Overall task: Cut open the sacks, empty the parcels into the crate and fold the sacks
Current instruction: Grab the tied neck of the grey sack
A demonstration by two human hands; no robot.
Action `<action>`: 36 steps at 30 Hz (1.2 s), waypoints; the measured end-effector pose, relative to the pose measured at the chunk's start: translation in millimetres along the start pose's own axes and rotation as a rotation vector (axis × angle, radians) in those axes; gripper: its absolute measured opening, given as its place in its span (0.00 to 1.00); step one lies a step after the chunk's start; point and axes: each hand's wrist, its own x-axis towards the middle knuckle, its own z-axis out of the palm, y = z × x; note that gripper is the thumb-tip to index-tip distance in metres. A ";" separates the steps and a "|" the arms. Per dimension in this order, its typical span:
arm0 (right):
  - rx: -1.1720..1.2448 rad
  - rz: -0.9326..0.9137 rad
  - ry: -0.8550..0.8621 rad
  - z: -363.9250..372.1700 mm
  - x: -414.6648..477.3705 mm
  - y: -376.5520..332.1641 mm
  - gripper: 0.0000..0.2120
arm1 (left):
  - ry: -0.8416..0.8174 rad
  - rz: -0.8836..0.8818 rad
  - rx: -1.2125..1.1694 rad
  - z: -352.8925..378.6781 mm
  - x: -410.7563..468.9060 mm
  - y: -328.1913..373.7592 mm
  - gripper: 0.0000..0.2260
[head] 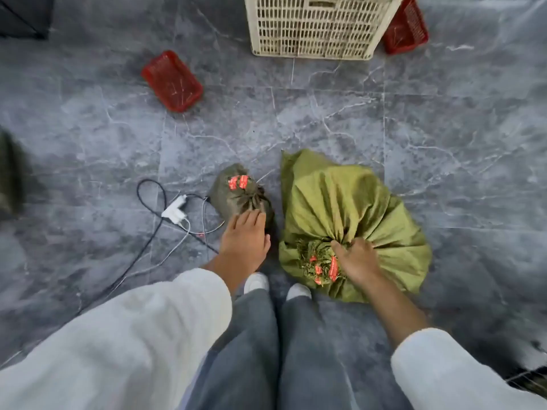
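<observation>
Under right fingers [343, 247] — sack neck [322, 255]

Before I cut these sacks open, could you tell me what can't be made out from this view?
Head view only:
- Contents of the large green sack and small dark sack: both tied shut.
- Beige crate: top cut off by the frame edge, inside unseen.
- Dark shape at the left edge: blurred, cropped.
- Cutting tool: none visible.
</observation>
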 end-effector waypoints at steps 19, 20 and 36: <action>0.846 0.543 -0.132 120.8 120.7 66.4 0.59 | -0.029 -0.388 -0.359 78.2 168.7 -76.2 0.20; 0.825 0.534 -0.129 113.2 113.5 62.3 0.60 | -0.044 -0.368 -0.405 79.4 164.2 -74.7 0.19; 0.977 0.235 0.111 -61.7 -4.0 -57.4 0.46 | -0.004 -0.215 -0.882 -47.7 46.2 -13.8 0.14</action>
